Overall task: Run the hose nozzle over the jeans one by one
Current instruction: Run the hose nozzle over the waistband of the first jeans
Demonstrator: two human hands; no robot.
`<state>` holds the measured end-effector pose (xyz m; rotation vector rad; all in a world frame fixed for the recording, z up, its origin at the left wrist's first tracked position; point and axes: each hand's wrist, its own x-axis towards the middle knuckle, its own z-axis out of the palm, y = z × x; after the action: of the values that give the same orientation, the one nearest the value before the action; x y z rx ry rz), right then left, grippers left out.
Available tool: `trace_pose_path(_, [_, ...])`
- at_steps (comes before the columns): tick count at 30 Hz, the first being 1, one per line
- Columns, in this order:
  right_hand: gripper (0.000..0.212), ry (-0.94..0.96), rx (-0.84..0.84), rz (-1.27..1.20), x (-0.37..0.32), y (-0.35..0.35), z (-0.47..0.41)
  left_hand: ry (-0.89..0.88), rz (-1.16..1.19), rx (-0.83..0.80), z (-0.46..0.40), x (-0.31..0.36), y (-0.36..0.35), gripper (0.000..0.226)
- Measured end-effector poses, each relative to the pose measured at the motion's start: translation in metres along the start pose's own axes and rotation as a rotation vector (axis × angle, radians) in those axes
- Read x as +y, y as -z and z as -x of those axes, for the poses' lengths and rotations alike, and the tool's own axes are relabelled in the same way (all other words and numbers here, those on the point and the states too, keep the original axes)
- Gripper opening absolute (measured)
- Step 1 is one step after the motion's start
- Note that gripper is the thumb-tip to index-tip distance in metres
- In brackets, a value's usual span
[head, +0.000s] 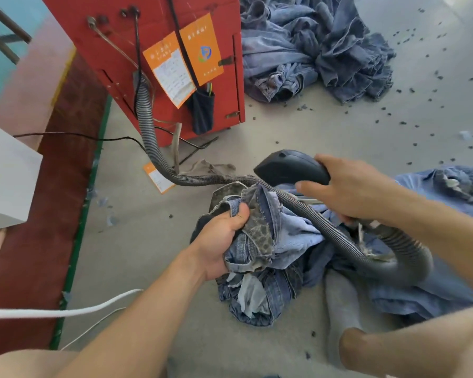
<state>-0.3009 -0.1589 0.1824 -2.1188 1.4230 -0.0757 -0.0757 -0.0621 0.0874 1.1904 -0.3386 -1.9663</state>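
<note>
Gripping: the left hand (221, 236) bunches the waistband of the jeans (260, 241), fingers curled tight round the denim, thumb on top.
Right hand (350, 189): wrapped round the rear of the nozzle (290, 166), fingers curled under it.
Nozzle: dark, rounded, held above the jeans, just beyond the left hand; whether it touches the cloth I cannot tell.
Hose (306, 211): ribbed, grey, runs from the red cabinet (159, 28) past the left hand, over the jeans, and loops under the right wrist.
Jeans: crumpled on the floor (148, 241) below both hands, top edge lifted in the left fist.
Pile (311, 47): more denim, well beyond the right hand, beside the cabinet.
</note>
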Motion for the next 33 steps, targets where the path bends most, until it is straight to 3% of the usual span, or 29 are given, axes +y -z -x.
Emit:
trace_pose_path(3, [0.021, 0.033, -0.191, -0.132, 0.012, 0.019, 0.011, -0.021, 0.002, 0.039, -0.001, 0.007, 0.002, 0.045])
trace_pose_path(6, [0.014, 0.122, -0.320, -0.047, 0.005, 0.017, 0.019, -0.029, -0.046, 0.083, 0.000, 0.008, 0.006, 0.048])
trace_pose_path(8, [0.015, 0.177, -0.259, 0.059, -0.001, 0.004, 0.012, -0.015, -0.056, 0.094, 0.000, 0.007, 0.008, 0.046])
trace_pose_path(12, [0.019, 0.161, -0.052, 0.040, -0.003, 0.001, -0.004, 0.020, -0.084, 0.043, 0.004, 0.005, 0.010, 0.033])
trace_pose_path(16, [0.019, 0.210, -0.203, -0.028, 0.013, 0.028, 0.013, 0.020, -0.073, 0.010, 0.002, 0.007, 0.013, 0.039])
trace_pose_path(19, [0.024, 0.314, -0.307, 0.115, 0.010, 0.023, 0.034, 0.004, -0.061, -0.017, -0.002, 0.010, 0.013, 0.038])
trace_pose_path(24, [0.019, 0.280, -0.166, 0.178, -0.008, -0.001, 0.018, 0.016, -0.071, -0.043, -0.006, 0.004, 0.013, 0.030])
trace_pose_path(27, [0.023, 0.219, -0.073, 0.139, -0.001, 0.006, 0.011, 0.024, -0.020, -0.030, -0.004, 0.004, 0.014, 0.037])
trace_pose_path(33, [0.019, 0.158, -0.129, -0.024, 0.013, 0.042, 0.028, 0.012, 0.017, -0.023, -0.001, 0.010, 0.022, 0.044])
